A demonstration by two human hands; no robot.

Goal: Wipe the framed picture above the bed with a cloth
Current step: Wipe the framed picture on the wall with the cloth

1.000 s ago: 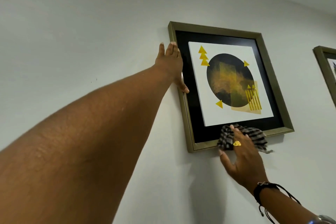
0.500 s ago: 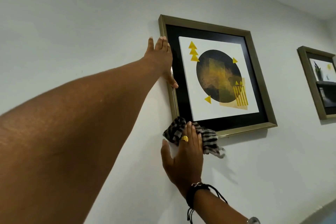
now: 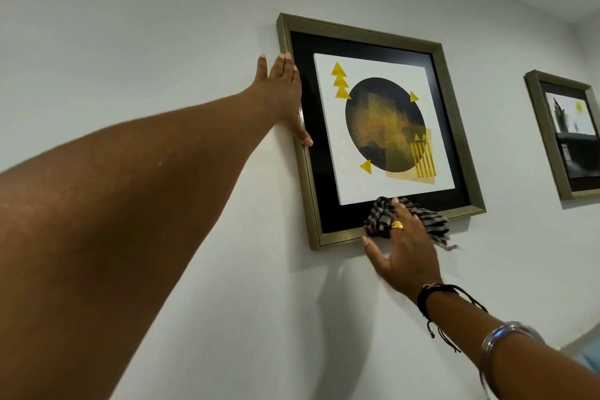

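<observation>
The framed picture [image 3: 454, 127] hangs on the white wall, a gold-brown frame around a black mat and a white print with a dark circle and yellow triangles. My left hand [image 3: 285, 97] lies flat against the frame's left edge, thumb across the rail, steadying it. My right hand [image 3: 402, 250] presses a black-and-white checked cloth [image 3: 431, 221] onto the bottom rail, near its middle. The cloth bunches under my fingers and its frayed end trails to the right below the frame.
A second framed picture [image 3: 545, 140] hangs further right on the same wall, partly cut off by the view's edge. The ceiling line runs across the top right. Bare white wall [image 3: 130, 26] spreads to the left and below.
My right hand slid the cloth rightward along the bottom rail, from the lower left corner to the middle. My left hand kept its hold on the left edge.
</observation>
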